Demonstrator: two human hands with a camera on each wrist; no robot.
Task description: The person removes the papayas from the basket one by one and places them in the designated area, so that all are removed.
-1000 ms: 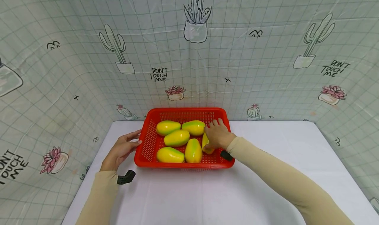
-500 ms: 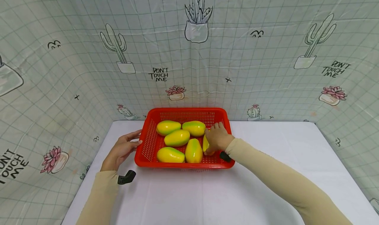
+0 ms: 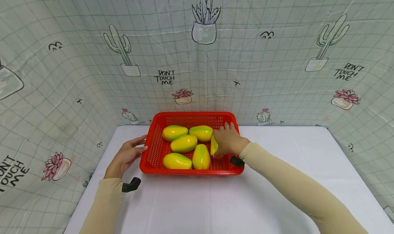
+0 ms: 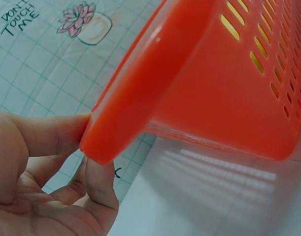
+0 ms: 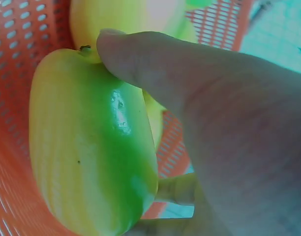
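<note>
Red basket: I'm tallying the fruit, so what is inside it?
In the head view, six yellow-green fruits show inside; the right hand partly covers the rightmost one. Anything beneath the fruits or that hand is hidden.

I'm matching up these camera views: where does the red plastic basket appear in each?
Head: red plastic basket, just below the centre.
Left wrist: upper right, its rim pinched by the left hand.
Right wrist: mostly left edge and top, behind the yellow-green fruit.
Shared landmark: the grid-printed backdrop cloth.
</note>
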